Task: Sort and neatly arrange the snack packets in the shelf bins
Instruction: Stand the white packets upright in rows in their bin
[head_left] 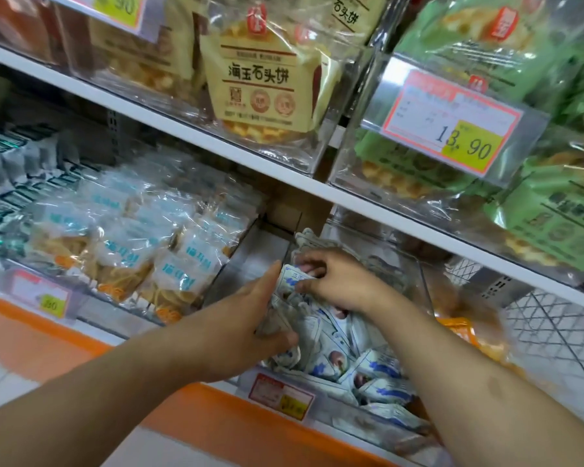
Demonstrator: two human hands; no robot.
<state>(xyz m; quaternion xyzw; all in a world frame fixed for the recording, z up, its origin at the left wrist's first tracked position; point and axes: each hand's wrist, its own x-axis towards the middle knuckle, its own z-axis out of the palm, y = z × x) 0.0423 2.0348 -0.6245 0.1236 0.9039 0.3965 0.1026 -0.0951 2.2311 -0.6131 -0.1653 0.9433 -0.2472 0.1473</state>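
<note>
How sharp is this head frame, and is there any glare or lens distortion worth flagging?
Head view: the beige packet and price tag are readable; the clear packets lower left and the orange bag are smeared with blur; glare streaks the clear bin fronts; wide-angle tilt slants the shelf.

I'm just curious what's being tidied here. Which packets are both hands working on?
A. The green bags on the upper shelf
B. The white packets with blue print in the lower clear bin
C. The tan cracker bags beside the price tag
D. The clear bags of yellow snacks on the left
B: the left hand and right hand both grip the white and blue packets inside the lower clear bin; the other bags lie untouched.
</note>
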